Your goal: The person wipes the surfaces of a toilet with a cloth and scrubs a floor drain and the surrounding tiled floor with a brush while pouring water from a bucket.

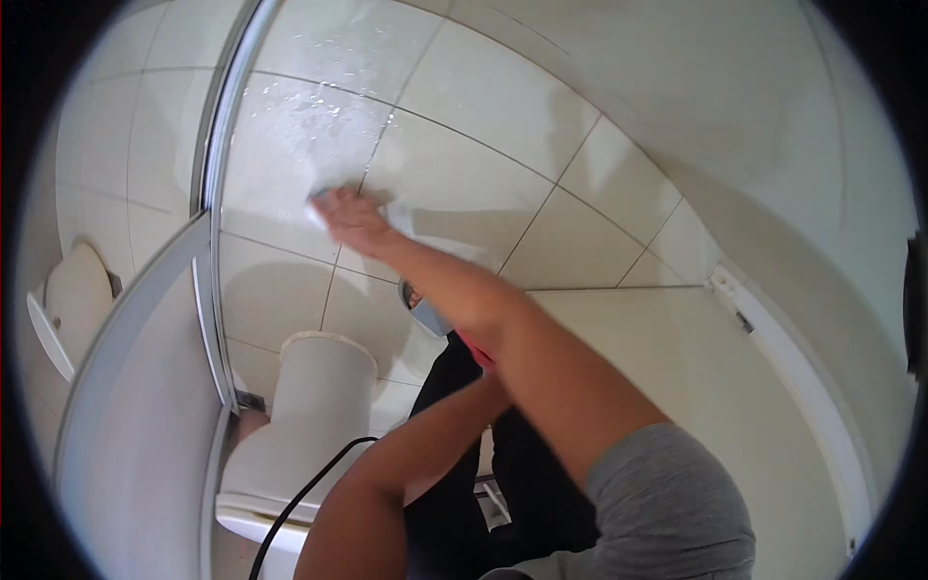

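My right arm reaches across to the far left, over the pale tiles (464, 184). My right hand (356, 222) is pressed low against the tiles, fingers bent over a small whitish and grey-blue thing (317, 215). Motion blurs it, so its kind is unclear. Beyond the hand, wet suds (324, 111) glisten on the tiles. My left forearm (435, 425) passes under the right one, which hides my left hand. Something red (477, 350) peeks out beside the crossing of the arms; whether my left hand holds it does not show.
A white toilet (324, 411) stands at near left, a black cord (304, 498) running past it. A metal-framed panel (215, 174) borders the left side. My foot in a grey sandal (423, 307) is below my arm. A white rail (788, 358) lines the right wall.
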`<act>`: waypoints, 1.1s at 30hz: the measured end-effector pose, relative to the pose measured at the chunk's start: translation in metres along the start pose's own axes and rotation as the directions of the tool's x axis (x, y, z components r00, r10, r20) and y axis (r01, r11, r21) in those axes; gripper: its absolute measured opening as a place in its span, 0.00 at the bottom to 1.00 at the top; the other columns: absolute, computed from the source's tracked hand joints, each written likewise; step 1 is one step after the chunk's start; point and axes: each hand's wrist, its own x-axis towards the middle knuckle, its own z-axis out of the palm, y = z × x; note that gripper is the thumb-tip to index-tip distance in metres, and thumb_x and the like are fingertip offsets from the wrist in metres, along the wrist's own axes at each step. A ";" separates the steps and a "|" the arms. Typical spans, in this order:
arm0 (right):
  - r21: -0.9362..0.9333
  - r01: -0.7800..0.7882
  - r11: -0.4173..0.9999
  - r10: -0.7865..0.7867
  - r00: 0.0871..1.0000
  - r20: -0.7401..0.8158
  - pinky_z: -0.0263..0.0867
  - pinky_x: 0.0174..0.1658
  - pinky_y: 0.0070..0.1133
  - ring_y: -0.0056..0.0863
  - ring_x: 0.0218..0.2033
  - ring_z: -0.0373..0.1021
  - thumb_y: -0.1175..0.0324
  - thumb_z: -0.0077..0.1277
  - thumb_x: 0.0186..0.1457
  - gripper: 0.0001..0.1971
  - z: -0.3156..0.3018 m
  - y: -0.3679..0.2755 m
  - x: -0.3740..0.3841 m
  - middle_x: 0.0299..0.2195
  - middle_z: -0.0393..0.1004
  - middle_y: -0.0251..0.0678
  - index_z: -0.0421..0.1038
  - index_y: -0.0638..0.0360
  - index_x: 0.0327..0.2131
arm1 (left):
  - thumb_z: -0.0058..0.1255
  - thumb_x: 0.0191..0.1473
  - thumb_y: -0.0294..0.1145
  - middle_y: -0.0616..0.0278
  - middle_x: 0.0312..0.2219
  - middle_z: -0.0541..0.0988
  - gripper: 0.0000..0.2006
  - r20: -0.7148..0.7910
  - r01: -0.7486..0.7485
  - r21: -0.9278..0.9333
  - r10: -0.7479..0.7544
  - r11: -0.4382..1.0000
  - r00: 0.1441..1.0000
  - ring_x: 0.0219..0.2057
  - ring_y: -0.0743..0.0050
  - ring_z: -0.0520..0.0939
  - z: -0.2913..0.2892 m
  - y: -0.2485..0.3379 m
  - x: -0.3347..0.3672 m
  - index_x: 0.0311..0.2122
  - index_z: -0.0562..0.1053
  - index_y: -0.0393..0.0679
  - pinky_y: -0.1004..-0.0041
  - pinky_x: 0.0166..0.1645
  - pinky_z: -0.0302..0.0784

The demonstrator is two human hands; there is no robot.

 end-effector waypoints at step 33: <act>-0.193 0.374 0.907 -0.302 0.898 0.322 0.67 0.29 0.26 0.36 0.38 0.64 0.68 0.39 0.49 0.22 0.101 -0.222 0.012 0.39 0.64 0.43 0.58 0.51 0.51 | 0.51 0.44 0.23 0.60 0.23 0.73 0.05 -0.417 0.361 -0.855 -0.907 0.373 -0.050 0.24 0.65 0.75 0.007 0.051 -0.220 0.30 0.74 0.43 0.72 0.28 0.70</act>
